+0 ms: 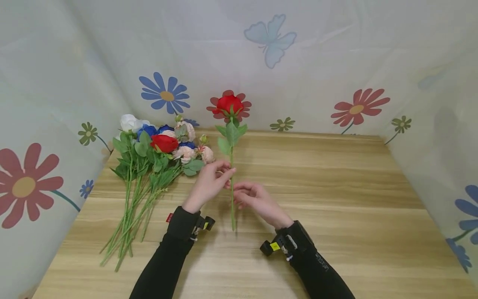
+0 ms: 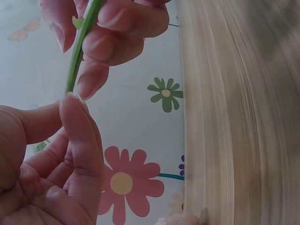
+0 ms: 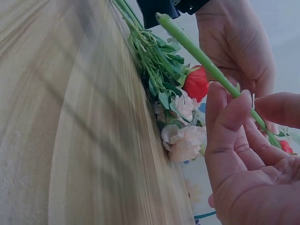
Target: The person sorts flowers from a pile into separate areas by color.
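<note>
A single red artificial rose (image 1: 229, 104) stands upright over the table, bloom at the top and a few green leaves just below it. My left hand (image 1: 210, 182) pinches its green stem (image 1: 232, 158) around the middle between thumb and fingers. Slightly lower, my right hand (image 1: 261, 203) holds the same stem, with its fingertips curled at it and the thumb close by. The cut stem end (image 3: 164, 19) sticks out beyond the right fingers in the right wrist view. In the left wrist view, the stem (image 2: 79, 54) runs between both hands.
To the left, a pile of artificial flowers lies on the wooden table (image 1: 336, 199): another red rose (image 1: 165, 143), white (image 1: 129, 123), blue (image 1: 147, 131) and pale pink blooms (image 1: 184, 153), their long stems (image 1: 128, 216) pointing toward the front. A flower-printed cloth (image 1: 310, 83) encloses the back and sides.
</note>
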A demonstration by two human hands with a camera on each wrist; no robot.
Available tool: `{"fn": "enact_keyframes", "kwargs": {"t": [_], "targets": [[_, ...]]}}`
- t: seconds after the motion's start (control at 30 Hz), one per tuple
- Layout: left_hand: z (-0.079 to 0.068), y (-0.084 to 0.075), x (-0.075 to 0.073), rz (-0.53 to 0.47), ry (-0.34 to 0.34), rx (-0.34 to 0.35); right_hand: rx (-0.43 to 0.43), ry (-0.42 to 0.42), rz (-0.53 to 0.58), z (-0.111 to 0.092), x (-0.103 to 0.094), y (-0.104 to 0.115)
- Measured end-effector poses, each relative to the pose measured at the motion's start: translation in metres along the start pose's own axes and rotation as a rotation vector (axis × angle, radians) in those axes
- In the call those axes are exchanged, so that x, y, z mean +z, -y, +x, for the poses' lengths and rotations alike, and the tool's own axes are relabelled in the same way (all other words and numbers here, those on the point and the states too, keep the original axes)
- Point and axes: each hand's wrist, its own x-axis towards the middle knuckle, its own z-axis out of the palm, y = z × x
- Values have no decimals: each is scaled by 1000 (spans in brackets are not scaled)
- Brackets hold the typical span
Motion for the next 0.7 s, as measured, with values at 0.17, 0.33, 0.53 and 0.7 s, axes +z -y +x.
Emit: {"fn": "enact_keyframes", "kwargs": {"t": [0.17, 0.33, 0.53, 0.7], "targets": [[0, 2, 1, 32, 15, 0, -19, 23, 16, 1, 2, -2], [1, 6, 3, 80, 39, 20, -18, 30, 26, 1, 2, -2], [2, 5, 3, 87, 52, 37, -8, 26, 28, 1, -1, -1], [4, 6, 4, 114, 46, 22, -2, 11, -22, 0, -6, -1]]}}
